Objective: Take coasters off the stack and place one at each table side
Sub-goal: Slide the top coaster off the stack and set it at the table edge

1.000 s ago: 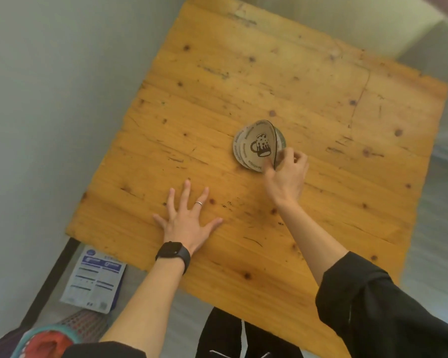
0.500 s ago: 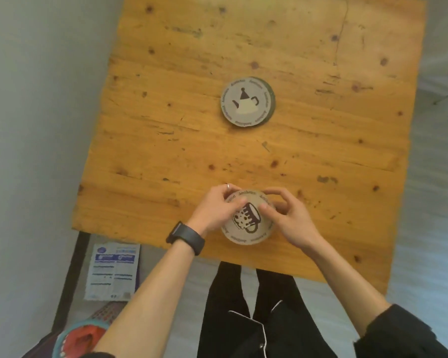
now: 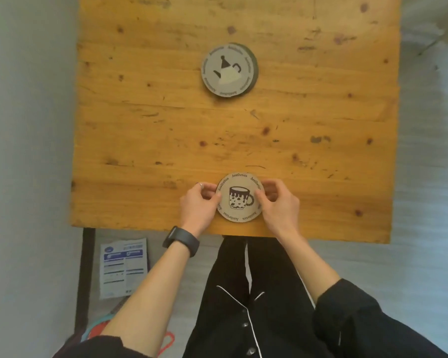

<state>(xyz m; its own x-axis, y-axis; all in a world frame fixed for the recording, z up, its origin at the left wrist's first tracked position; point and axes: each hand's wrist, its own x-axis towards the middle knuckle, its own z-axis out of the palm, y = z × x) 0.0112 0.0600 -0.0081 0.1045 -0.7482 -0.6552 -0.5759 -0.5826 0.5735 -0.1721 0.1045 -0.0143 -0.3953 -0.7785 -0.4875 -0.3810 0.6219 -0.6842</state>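
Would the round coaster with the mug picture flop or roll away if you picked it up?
The round beige coaster with the mug picture lies flat and looks thin, so probably stiff and light. Flat on the wooden table, it shouldn't roll. The left hand and right hand pinch its edges, likely because it's hard to lift.

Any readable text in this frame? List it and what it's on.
"Aesthetics", repeated around the rim of the mug coaster held between both hands.
Rim lettering on the teapot coaster atop the stack: too blurred to read.
Printed sheet on the floor: too small to read.
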